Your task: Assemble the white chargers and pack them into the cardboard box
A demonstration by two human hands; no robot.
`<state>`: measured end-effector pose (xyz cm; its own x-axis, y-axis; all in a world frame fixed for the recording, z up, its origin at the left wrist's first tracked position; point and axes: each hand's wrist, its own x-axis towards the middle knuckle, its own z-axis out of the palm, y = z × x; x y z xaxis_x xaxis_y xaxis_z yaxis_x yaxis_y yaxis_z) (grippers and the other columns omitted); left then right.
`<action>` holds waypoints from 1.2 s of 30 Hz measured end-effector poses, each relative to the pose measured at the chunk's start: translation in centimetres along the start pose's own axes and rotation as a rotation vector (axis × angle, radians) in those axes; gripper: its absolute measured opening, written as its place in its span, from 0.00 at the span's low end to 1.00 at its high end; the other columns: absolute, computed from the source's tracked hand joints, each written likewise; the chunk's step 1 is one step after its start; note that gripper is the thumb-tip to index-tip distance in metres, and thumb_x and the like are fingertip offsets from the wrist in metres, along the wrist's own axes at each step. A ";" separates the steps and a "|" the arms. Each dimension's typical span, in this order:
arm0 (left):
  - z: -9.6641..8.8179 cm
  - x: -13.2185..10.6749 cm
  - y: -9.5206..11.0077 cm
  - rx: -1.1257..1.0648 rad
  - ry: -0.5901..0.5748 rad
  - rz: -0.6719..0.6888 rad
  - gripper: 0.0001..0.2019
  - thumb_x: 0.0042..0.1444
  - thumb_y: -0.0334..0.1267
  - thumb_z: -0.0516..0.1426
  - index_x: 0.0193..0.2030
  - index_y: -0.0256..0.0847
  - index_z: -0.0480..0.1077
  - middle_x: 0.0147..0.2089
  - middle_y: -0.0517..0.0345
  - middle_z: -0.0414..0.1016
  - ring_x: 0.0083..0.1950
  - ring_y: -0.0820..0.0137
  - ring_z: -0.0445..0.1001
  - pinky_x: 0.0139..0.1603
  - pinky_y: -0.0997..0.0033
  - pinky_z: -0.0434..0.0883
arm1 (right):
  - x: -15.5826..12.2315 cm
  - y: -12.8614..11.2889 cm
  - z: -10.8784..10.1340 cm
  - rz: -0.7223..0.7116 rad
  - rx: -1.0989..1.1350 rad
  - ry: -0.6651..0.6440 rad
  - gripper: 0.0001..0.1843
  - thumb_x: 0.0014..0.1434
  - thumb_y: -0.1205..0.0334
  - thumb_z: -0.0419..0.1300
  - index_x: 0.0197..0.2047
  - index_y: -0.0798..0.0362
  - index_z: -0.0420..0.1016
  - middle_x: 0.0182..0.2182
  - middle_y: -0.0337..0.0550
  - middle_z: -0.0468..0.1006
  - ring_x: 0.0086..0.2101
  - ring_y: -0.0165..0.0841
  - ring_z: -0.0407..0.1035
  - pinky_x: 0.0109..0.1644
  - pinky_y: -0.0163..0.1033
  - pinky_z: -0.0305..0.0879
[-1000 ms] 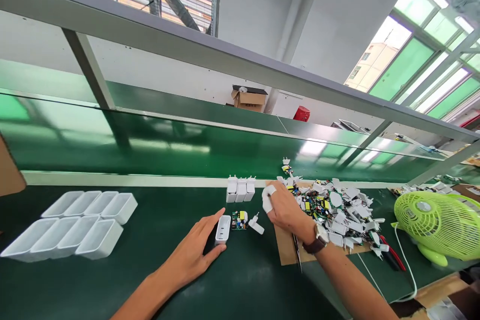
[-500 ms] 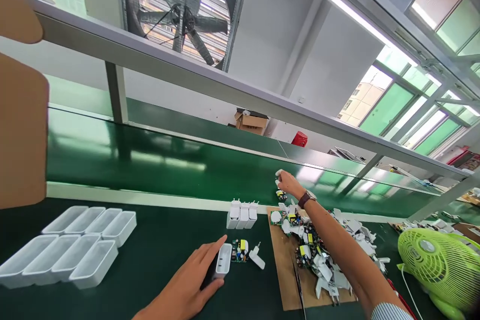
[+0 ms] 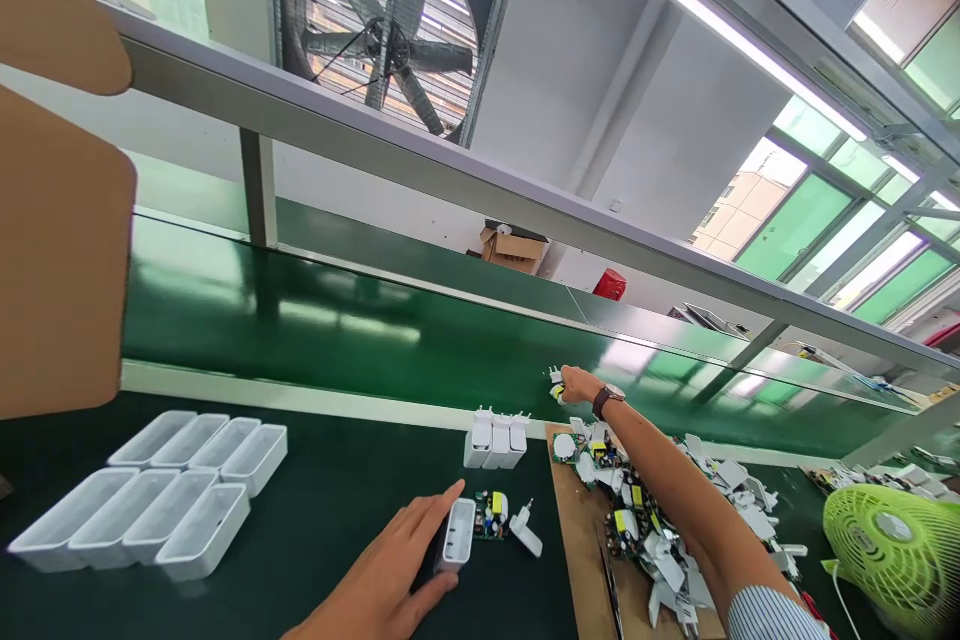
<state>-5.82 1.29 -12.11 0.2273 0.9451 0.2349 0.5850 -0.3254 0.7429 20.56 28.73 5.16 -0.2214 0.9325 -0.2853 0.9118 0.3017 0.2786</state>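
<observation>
My left hand [image 3: 409,550] curls around a white plastic charger housing [image 3: 458,532] with its open end up, held between thumb and fingers. Just right of it lie a small circuit board [image 3: 492,514] with a yellow part and a white plug piece [image 3: 526,532]. Over the green belt, my right hand [image 3: 580,386] has its fingers closed on a white charger plug part [image 3: 555,375] with prongs. A yellow-marked circuit board [image 3: 557,392] is right at those fingers; whether it is joined to the plug is too small to tell. Several white chargers [image 3: 496,442] stand together ahead.
Two rows of open white housings [image 3: 202,532] sit at the left. Below my right arm, boards and plug parts [image 3: 637,530] are heaped on a cardboard sheet [image 3: 566,540] with tweezers [image 3: 610,580]. A green fan [image 3: 892,550] stands at the right, and a cardboard flap [image 3: 60,250] hangs at the left.
My right hand has come down toward the near edge of the belt, to where the yellow-marked board lay. My left hand stays around the housing. The whole view has shifted slightly.
</observation>
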 end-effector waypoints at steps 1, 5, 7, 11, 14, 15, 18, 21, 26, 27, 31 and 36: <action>-0.1 0.0 0.1 0.003 -0.002 -0.003 0.39 0.65 0.44 0.57 0.79 0.57 0.46 0.70 0.49 0.70 0.67 0.48 0.72 0.59 0.51 0.78 | -0.4 0.1 -0.5 -0.019 -0.015 0.023 0.18 0.69 0.54 0.63 0.58 0.55 0.73 0.53 0.49 0.76 0.48 0.40 0.75 0.51 0.50 0.76; -0.4 0.1 0.7 0.003 -0.002 0.004 0.37 0.66 0.45 0.56 0.78 0.58 0.47 0.68 0.49 0.72 0.63 0.50 0.75 0.55 0.54 0.80 | -3.5 1.1 -2.5 -0.109 -0.062 0.127 0.17 0.69 0.55 0.62 0.56 0.55 0.73 0.51 0.48 0.77 0.48 0.40 0.74 0.52 0.50 0.73; -0.5 0.0 1.0 0.011 0.003 0.005 0.36 0.67 0.46 0.55 0.78 0.58 0.47 0.67 0.50 0.73 0.62 0.52 0.76 0.53 0.56 0.80 | -6.2 1.5 -2.8 -0.161 -0.072 0.171 0.13 0.67 0.62 0.62 0.53 0.57 0.73 0.48 0.51 0.77 0.47 0.41 0.73 0.50 0.45 0.69; -0.8 0.0 1.3 0.027 0.014 0.021 0.34 0.67 0.47 0.55 0.78 0.57 0.48 0.67 0.50 0.72 0.63 0.53 0.75 0.55 0.57 0.79 | -12.9 2.0 -0.9 -0.272 -0.084 0.187 0.14 0.58 0.71 0.59 0.48 0.56 0.72 0.44 0.51 0.78 0.44 0.41 0.72 0.44 0.41 0.63; -0.9 0.0 1.4 0.038 0.008 0.017 0.34 0.68 0.49 0.55 0.78 0.56 0.49 0.67 0.50 0.72 0.63 0.53 0.75 0.55 0.57 0.79 | -16.6 1.9 2.3 -0.334 -0.097 0.165 0.14 0.54 0.73 0.58 0.44 0.55 0.73 0.43 0.51 0.78 0.43 0.42 0.72 0.43 0.41 0.63; -1.0 0.0 1.5 0.042 0.006 0.014 0.34 0.68 0.49 0.55 0.78 0.55 0.49 0.66 0.49 0.73 0.62 0.53 0.75 0.55 0.57 0.79 | -17.4 1.8 3.5 -0.351 -0.100 0.160 0.14 0.52 0.73 0.59 0.43 0.55 0.73 0.43 0.51 0.79 0.43 0.43 0.72 0.44 0.42 0.63; -1.5 0.1 2.0 0.047 0.006 0.005 0.34 0.67 0.50 0.56 0.77 0.53 0.51 0.65 0.48 0.73 0.62 0.53 0.75 0.55 0.58 0.78 | -18.5 1.3 6.7 -0.375 -0.100 0.178 0.12 0.51 0.75 0.60 0.40 0.54 0.75 0.41 0.53 0.79 0.44 0.45 0.72 0.49 0.46 0.66; -1.9 0.2 2.6 0.044 -0.004 -0.020 0.34 0.67 0.49 0.57 0.76 0.51 0.53 0.65 0.48 0.73 0.62 0.54 0.76 0.55 0.59 0.78 | -18.9 0.5 8.6 -0.384 -0.083 0.239 0.11 0.56 0.77 0.58 0.38 0.55 0.76 0.42 0.58 0.79 0.45 0.48 0.73 0.52 0.51 0.68; -2.1 0.2 3.3 0.044 -0.012 -0.017 0.34 0.66 0.49 0.59 0.76 0.49 0.54 0.63 0.47 0.73 0.61 0.56 0.75 0.59 0.57 0.76 | -19.5 -2.9 9.6 -0.521 0.104 0.398 0.13 0.64 0.64 0.63 0.51 0.55 0.76 0.55 0.57 0.76 0.53 0.49 0.71 0.56 0.53 0.69; -2.1 0.3 3.3 0.046 -0.014 -0.019 0.35 0.66 0.48 0.59 0.76 0.49 0.53 0.63 0.47 0.73 0.61 0.56 0.75 0.59 0.57 0.76 | -19.3 -3.9 9.9 -0.558 0.190 0.430 0.18 0.64 0.60 0.64 0.55 0.55 0.74 0.55 0.57 0.76 0.53 0.49 0.71 0.56 0.53 0.70; -2.2 0.2 3.7 0.049 -0.004 -0.045 0.35 0.65 0.47 0.60 0.76 0.49 0.53 0.62 0.48 0.73 0.59 0.58 0.75 0.61 0.55 0.75 | -17.4 -7.7 11.5 -0.584 0.451 0.417 0.33 0.61 0.53 0.69 0.64 0.57 0.67 0.56 0.60 0.76 0.54 0.51 0.72 0.56 0.56 0.71; -2.6 0.3 4.0 0.052 0.003 -0.097 0.36 0.64 0.47 0.61 0.75 0.48 0.54 0.64 0.47 0.72 0.61 0.57 0.75 0.63 0.53 0.73 | -15.7 -9.1 13.6 -0.563 0.553 0.414 0.34 0.58 0.62 0.68 0.65 0.61 0.66 0.56 0.62 0.75 0.57 0.52 0.70 0.59 0.57 0.70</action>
<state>-5.41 0.34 -7.48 0.1658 0.9722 0.1654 0.6439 -0.2337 0.7286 20.46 8.60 -5.36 -0.6963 0.7044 0.1378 0.6430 0.6975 -0.3161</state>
